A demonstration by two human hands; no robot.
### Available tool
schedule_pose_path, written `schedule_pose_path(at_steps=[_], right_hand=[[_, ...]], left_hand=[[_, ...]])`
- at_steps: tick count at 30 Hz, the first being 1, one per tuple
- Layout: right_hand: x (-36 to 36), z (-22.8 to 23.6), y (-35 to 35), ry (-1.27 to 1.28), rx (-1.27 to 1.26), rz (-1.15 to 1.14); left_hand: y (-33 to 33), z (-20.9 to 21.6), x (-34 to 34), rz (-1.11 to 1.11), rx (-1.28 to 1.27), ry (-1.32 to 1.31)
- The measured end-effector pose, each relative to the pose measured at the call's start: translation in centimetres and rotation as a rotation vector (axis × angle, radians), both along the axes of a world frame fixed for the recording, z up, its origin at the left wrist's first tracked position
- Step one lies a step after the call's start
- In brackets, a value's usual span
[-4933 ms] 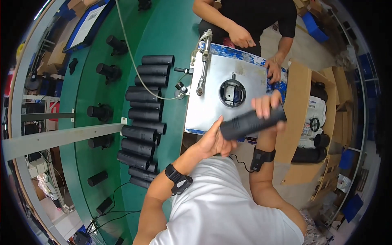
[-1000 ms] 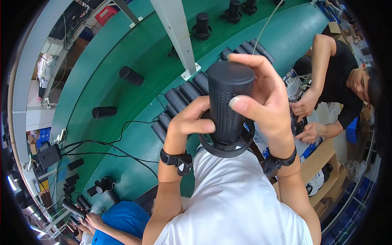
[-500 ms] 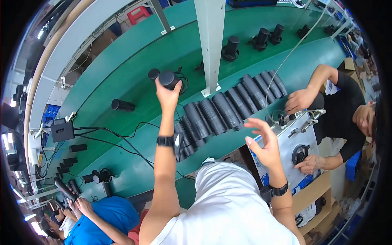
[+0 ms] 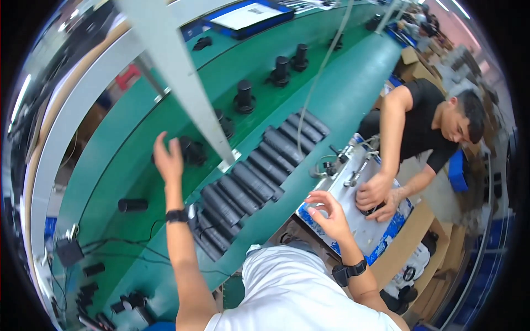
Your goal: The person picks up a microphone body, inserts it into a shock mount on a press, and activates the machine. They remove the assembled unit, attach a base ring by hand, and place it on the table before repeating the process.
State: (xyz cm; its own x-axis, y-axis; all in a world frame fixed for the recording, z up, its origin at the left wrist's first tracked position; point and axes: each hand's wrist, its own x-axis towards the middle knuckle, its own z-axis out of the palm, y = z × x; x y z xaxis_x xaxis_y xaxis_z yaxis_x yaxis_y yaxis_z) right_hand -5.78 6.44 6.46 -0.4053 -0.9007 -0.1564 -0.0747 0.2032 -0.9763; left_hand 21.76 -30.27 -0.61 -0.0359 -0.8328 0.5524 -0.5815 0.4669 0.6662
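My left hand (image 4: 168,158) is over the green belt with its thumb and fingers apart, holding nothing I can see. Just right of it stands a dark, blurred black part (image 4: 193,151). A bit of something black also shows at the hand's left edge, mostly hidden. My right hand (image 4: 330,216) hovers by the corner of the metal-topped bench, its fingers loosely bent and apart, holding nothing. Between my hands, a row of black cylinders (image 4: 251,182) lies side by side along the green table.
A white post (image 4: 182,77) rises from the table between the row and the belt. Black round-based parts (image 4: 244,98) stand farther along the belt. A lone black cylinder (image 4: 133,205) lies at left near cables (image 4: 118,243). At right, a co-worker's hands (image 4: 381,198) work on the metal-topped bench (image 4: 353,234).
My left hand was on a black cylindrical part with a cable; now it is off it, fingers spread. The view has swung right. The co-worker's two hands have come together on the bench.
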Motion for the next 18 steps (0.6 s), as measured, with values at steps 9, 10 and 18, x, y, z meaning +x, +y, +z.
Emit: schedule_pose_path(at_steps=[9,10,18], right_hand=[[-0.3,-1.1,1.5,-0.075,-0.013,-0.063],[-0.1,-1.0,1.6,-0.087,0.0,-0.033],[0.0,-1.1,0.2,-0.11,-0.03,0.08]], left_hand=[[-0.2,-5.5,8.2,0.187,0.224,-0.304],[1.1,-5.1,9.3,0.188,0.216,-0.31],[13.4,10.6,4.0,-0.368,0.321,-0.092]])
